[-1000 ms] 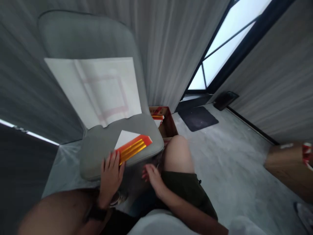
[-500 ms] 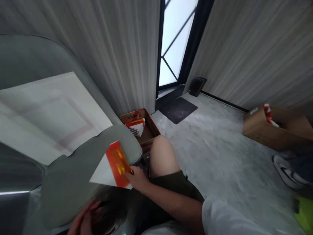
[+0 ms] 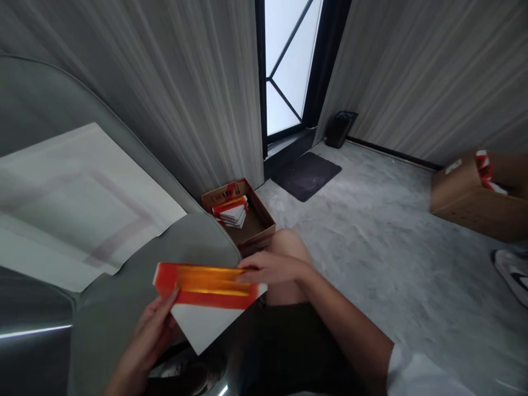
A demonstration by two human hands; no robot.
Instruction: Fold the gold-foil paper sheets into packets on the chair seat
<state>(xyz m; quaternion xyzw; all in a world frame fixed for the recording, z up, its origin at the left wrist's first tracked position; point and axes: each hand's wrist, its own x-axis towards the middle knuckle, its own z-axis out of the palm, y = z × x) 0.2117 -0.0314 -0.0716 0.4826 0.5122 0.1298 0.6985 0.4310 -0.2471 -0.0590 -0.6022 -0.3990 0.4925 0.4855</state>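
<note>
A folded paper piece (image 3: 208, 322), white with a red band and a shiny orange strip, is held out over my lap. My left hand (image 3: 150, 333) pinches its left end, thumb on the red band and fingers behind. At the other end my right hand (image 3: 272, 269) is closed on the piece, slightly blurred, with fingertips over the orange strip. Past it, a low cardboard box (image 3: 263, 220) on the floor contains a stack of similar red, orange and white pieces (image 3: 233, 212).
A large white sheet (image 3: 119, 220) lies on the grey chair (image 3: 193, 239) to the left. On the floor are a dark mat (image 3: 307, 176), a black object (image 3: 340, 129) by the wall and a larger cardboard box (image 3: 466, 201). Someone's shoe (image 3: 511, 272) shows at right.
The paper piece has turned to lie nearly level. My left hand has come up and taken its left end; my right hand has moved up and right. The view has shifted slightly.
</note>
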